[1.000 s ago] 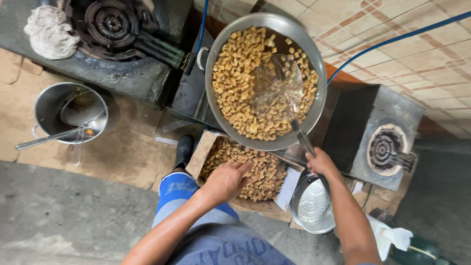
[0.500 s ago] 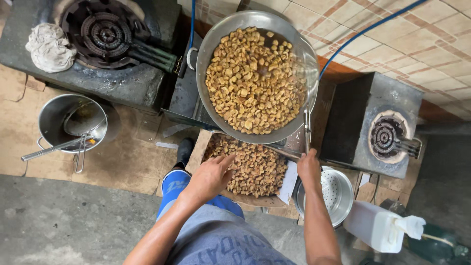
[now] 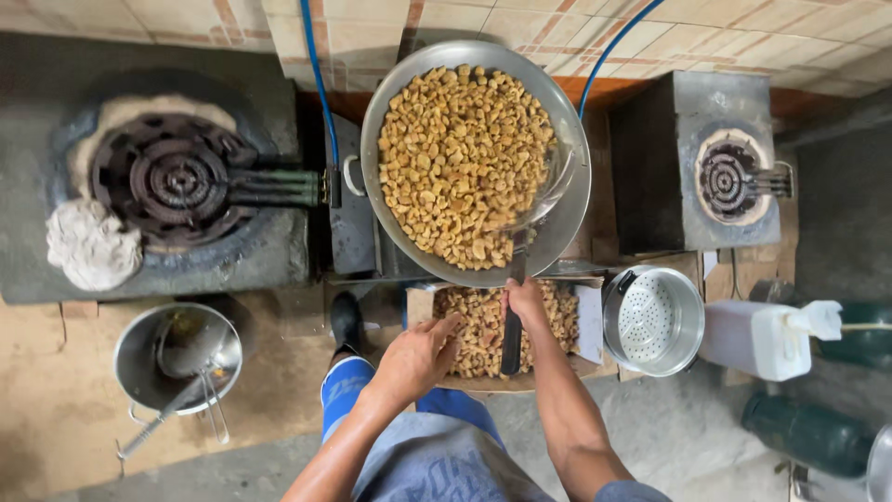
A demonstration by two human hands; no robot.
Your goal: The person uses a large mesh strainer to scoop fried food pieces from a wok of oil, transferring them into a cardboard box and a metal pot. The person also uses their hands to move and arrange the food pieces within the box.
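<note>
1. The right hand (image 3: pixel 526 299) is closed around the dark handle of a skimmer (image 3: pixel 513 335), whose head lies in the wok (image 3: pixel 569 200).
2. The wok is filled with golden fried pieces (image 3: pixel 465 158).
3. The left hand (image 3: pixel 415 358) is held open, fingers apart, over the near edge of a box (image 3: pixel 589 321) of browner pieces (image 3: pixel 478 321); nothing is gripped.
4. A perforated steel pot (image 3: pixel 652 321) is set just right of the box.
</note>
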